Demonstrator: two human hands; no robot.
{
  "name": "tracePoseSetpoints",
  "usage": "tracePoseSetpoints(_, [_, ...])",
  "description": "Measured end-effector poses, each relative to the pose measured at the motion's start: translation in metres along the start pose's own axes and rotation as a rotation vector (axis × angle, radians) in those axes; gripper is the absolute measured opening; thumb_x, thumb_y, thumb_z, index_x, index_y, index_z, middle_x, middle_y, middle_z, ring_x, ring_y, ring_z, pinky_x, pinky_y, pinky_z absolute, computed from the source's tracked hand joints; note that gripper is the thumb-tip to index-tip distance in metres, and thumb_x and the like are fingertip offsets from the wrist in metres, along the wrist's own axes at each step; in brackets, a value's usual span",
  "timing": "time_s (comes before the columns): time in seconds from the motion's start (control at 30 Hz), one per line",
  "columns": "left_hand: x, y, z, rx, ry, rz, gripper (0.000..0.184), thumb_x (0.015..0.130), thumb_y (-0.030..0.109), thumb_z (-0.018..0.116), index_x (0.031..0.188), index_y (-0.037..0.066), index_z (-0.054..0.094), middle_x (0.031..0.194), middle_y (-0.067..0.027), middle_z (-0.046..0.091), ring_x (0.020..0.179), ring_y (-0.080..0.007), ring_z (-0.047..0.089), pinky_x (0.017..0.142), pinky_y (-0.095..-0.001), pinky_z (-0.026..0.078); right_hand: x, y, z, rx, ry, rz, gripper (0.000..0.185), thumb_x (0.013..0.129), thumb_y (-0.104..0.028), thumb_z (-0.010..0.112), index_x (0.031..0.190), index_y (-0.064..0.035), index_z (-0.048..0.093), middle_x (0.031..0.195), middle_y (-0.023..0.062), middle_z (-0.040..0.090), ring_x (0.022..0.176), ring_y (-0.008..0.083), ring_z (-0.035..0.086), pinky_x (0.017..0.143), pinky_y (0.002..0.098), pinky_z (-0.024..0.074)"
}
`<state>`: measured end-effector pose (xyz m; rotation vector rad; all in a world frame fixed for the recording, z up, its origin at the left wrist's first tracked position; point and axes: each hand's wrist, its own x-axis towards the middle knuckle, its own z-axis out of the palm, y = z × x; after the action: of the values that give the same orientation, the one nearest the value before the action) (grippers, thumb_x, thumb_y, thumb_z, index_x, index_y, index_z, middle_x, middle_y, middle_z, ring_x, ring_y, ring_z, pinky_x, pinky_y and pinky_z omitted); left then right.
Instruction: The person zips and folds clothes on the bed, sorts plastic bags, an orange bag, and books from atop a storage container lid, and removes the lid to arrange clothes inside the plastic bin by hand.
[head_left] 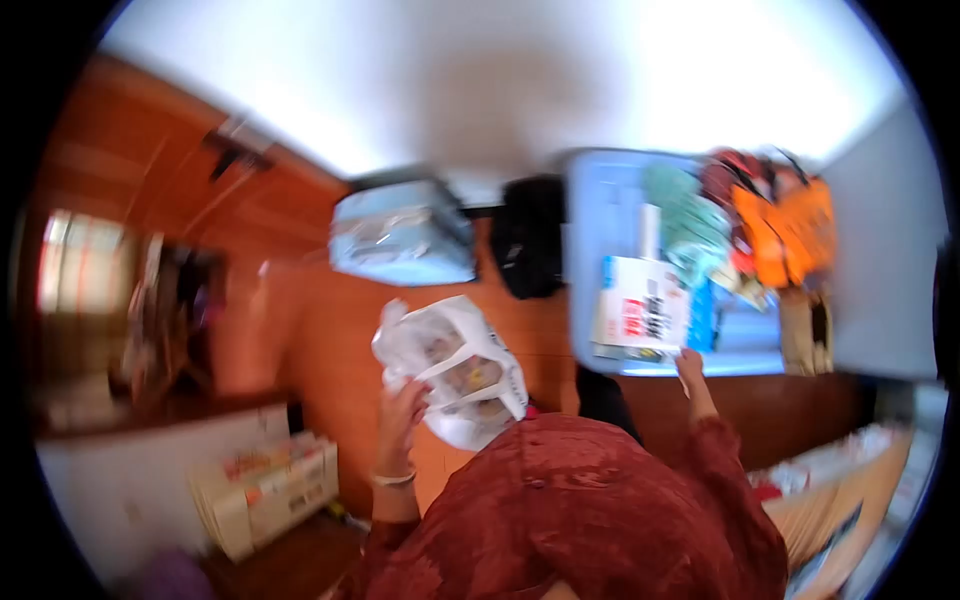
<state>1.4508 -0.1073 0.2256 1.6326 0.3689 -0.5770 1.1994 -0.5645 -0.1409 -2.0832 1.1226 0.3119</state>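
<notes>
My left hand is closed on the near left edge of a white plastic bag. Through the bag's open top, brownish contents show, too blurred to name. My right hand looks closed at the front edge of a light blue table or bin. Its fingertips are close to the lower right corner of a white booklet with red and black print. Whether those fingers hold anything is hidden by blur. Behind the booklet are a white roll-like object and green cloth.
Orange fabric lies at the blue surface's right side. A pale blue box and a black bag stand on the reddish floor by the wall. A cream-coloured box-like item sits lower left, and an open carton lower right.
</notes>
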Motion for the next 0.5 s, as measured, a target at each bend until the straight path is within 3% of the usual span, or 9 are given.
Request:
tracePoseSetpoints(0.03, [-0.008,-0.006,-0.015,-0.084,0.04,0.015,0.013,0.081,0.013,0.055,0.074,0.002,0.057,0.054,0.0053,0.041,0.043,-0.0021,0.032,0.039,-0.0183,0.023,-0.012,-0.022,0.006,0.36,-0.052,0.15,0.017,0.076,-0.016,0.053,0.085,-0.0024,0.059,0.074,0.0079,0.057,0.069,0.0235,0.057,0.057,0.0364,0.0454])
tracePoseSetpoints(0.1, [-0.023,-0.029,-0.061,-0.135,0.056,0.073,0.017,0.082,0.014,0.054,0.076,-0.001,0.057,0.052,0.0065,0.035,0.044,-0.0024,0.03,0.041,-0.0187,0.025,-0.042,-0.079,0.003,0.573,-0.247,0.32,0.011,0.079,-0.016,0.054,0.083,-0.0071,0.057,0.067,0.0038,0.051,0.058,0.0143,0.053,0.044,0.0269,0.0403])
tracePoseSetpoints(0.23, [-0.074,-0.041,-0.132,-0.393,0.256,0.141,0.015,0.085,0.014,0.052,0.08,0.0,0.056,0.056,0.0057,0.036,0.047,-0.0034,0.03,0.046,-0.0194,0.027,-0.05,-0.127,0.049,0.67,-0.469,0.198,0.005,0.082,-0.013,0.051,0.085,-0.0115,0.054,0.067,0.0008,0.05,0.049,0.0111,0.047,0.04,0.024,0.0372])
tracePoseSetpoints(0.27, [-0.082,-0.07,-0.151,-0.539,0.322,0.26,0.016,0.085,0.015,0.053,0.08,0.001,0.058,0.056,0.0054,0.036,0.049,-0.0045,0.033,0.045,-0.0205,0.028,-0.058,-0.135,0.058,0.582,-0.401,0.0,0.006,0.082,-0.013,0.051,0.076,-0.0121,0.052,0.062,0.0007,0.047,0.045,0.0119,0.044,0.039,0.0252,0.0364])
tracePoseSetpoints(0.3, [-0.107,-0.052,-0.158,-0.47,0.424,0.217,0.016,0.085,0.016,0.054,0.081,0.001,0.059,0.057,0.0047,0.037,0.049,-0.0052,0.035,0.045,-0.0214,0.028,-0.018,-0.125,0.089,0.412,-0.532,-0.236,0.012,0.082,-0.014,0.051,0.07,-0.0125,0.05,0.056,0.0013,0.046,0.046,0.0132,0.045,0.04,0.0269,0.0378])
tracePoseSetpoints(0.33, [-0.114,-0.063,-0.165,-0.45,0.434,0.269,0.017,0.085,0.016,0.054,0.08,0.001,0.06,0.057,0.0041,0.039,0.049,-0.0058,0.036,0.044,-0.0216,0.028,-0.007,-0.142,0.099,0.512,-0.641,-0.118,0.015,0.082,-0.015,0.05,0.068,-0.0107,0.051,0.054,0.0027,0.047,0.049,0.0149,0.049,0.04,0.0282,0.0395])
tracePoseSetpoints(0.4, [-0.146,-0.065,-0.173,-0.434,0.579,0.265,0.017,0.086,0.015,0.053,0.081,0.001,0.06,0.056,0.0038,0.04,0.047,-0.0066,0.037,0.044,-0.0228,0.03,-0.006,-0.19,0.11,0.369,-0.699,-0.171,0.01,0.083,-0.013,0.051,0.082,-0.0039,0.055,0.066,0.0069,0.055,0.053,0.0169,0.054,0.041,0.0279,0.0436])
tracePoseSetpoints(0.47, [-0.177,-0.074,-0.182,-0.604,0.673,0.35,0.015,0.086,0.013,0.053,0.081,0.0,0.06,0.057,0.0046,0.038,0.049,-0.0058,0.037,0.044,-0.0228,0.03,-0.008,-0.223,0.113,0.281,-0.877,-0.16,0.019,0.081,-0.011,0.053,0.099,-0.0052,0.051,0.073,0.0069,0.055,0.055,0.0163,0.054,0.042,0.0281,0.0443])
tracePoseSetpoints(0.5, [-0.193,-0.074,-0.183,-0.647,0.731,0.365,0.015,0.086,0.012,0.054,0.081,-0.001,0.06,0.057,0.0048,0.037,0.05,-0.0053,0.036,0.045,-0.0226,0.03,-0.02,-0.243,0.114,0.201,-0.83,-0.235,0.02,0.08,-0.009,0.054,0.099,-0.0062,0.051,0.071,0.0059,0.054,0.054,0.0158,0.053,0.041,0.0276,0.0434])
